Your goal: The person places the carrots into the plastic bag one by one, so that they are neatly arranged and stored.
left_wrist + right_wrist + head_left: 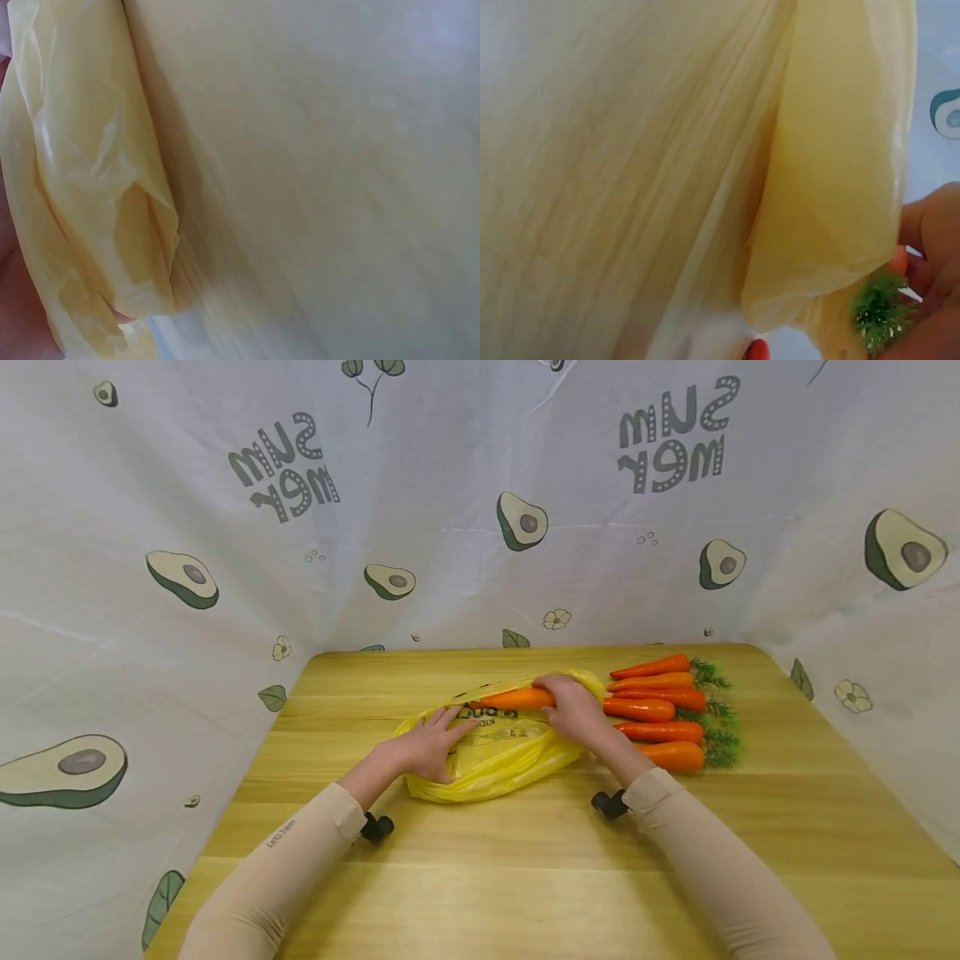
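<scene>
A yellow plastic bag [495, 768] with dark print lies on the wooden table, its mouth spread. In the head view my right hand [573, 710] grips an orange carrot [517, 698] near its thick end, over the bag's opening. The right wrist view shows the carrot's green leafy top [881, 311] beside that hand's fingers, next to the yellow plastic. My left hand [431, 745] lies on the bag's left side with fingers spread near the carrot's tip. Part of the bag covers that hand in the left wrist view, so its thumb is partly hidden.
Several more carrots [667, 756] with green tops lie in a column to the right of the bag, tips pointing left. A white curtain [450, 510] with avocado prints hangs behind the wooden table [480, 877]. Black wrist-worn pieces [609, 804] stick out below the sleeves.
</scene>
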A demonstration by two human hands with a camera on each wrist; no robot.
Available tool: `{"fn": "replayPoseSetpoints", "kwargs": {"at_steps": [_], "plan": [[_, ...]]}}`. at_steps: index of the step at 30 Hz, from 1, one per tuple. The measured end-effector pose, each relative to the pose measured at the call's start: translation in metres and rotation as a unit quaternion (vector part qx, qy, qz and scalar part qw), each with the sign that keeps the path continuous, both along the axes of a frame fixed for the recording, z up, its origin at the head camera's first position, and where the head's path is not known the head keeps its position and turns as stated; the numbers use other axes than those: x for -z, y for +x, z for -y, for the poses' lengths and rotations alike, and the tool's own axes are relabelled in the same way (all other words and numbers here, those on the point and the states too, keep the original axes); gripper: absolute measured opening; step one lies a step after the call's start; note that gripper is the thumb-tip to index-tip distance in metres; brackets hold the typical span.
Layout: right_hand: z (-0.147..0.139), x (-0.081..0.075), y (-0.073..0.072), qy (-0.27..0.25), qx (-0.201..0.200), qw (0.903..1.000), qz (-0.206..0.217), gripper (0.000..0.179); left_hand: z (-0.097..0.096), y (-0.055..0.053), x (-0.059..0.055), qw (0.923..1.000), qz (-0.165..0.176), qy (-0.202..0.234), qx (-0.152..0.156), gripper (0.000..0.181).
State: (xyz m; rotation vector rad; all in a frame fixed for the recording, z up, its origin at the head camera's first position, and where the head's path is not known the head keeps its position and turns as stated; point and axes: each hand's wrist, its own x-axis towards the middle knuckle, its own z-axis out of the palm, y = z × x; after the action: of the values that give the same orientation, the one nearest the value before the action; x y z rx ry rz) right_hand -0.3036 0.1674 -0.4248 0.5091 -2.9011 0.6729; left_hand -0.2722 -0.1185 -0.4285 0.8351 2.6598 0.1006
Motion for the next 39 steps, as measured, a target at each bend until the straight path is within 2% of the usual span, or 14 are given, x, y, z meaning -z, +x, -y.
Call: {"fn": "replayPoseSetpoints", "kwargs": {"at_steps": [4, 14, 19, 23, 27, 34, 36, 39], "plan": [[0.005, 0.002, -0.002, 0.008, -0.027, 0.9996, 0.002, 0.043, 0.0, 0.0, 0.0, 1.0, 0.003, -0.002, 0.002, 0.103], [0.014, 0.008, -0.007, 0.051, -0.036, 0.998, 0.011, 0.044, 0.001, 0.002, 0.002, 0.9998, 0.012, 0.002, 0.013, 0.102], [0.006, 0.013, -0.008, 0.055, -0.031, 0.998, 0.001, 0.045, 0.005, 0.001, 0.004, 0.9992, -0.021, 0.026, 0.022, 0.099], [0.0, 0.015, -0.012, 0.052, -0.023, 0.9983, 0.005, 0.045, 0.009, 0.0, 0.003, 0.9967, -0.062, 0.054, -0.002, 0.095], [-0.004, 0.012, -0.014, 0.061, -0.022, 0.9975, 0.028, 0.047, 0.011, 0.003, -0.002, 0.9934, -0.086, 0.069, -0.031, 0.091], [-0.007, 0.003, -0.015, 0.078, -0.034, 0.9945, 0.062, 0.049, 0.01, 0.014, -0.01, 0.9889, -0.14, 0.024, -0.043, 0.08], [-0.008, 0.003, -0.015, 0.077, -0.031, 0.9941, 0.07, 0.049, 0.011, 0.017, -0.012, 0.9892, -0.138, 0.014, -0.049, 0.082], [-0.009, 0.002, -0.013, 0.078, -0.029, 0.9937, 0.075, 0.049, 0.012, 0.021, -0.014, 0.9922, -0.109, 0.013, -0.06, 0.088]]}}
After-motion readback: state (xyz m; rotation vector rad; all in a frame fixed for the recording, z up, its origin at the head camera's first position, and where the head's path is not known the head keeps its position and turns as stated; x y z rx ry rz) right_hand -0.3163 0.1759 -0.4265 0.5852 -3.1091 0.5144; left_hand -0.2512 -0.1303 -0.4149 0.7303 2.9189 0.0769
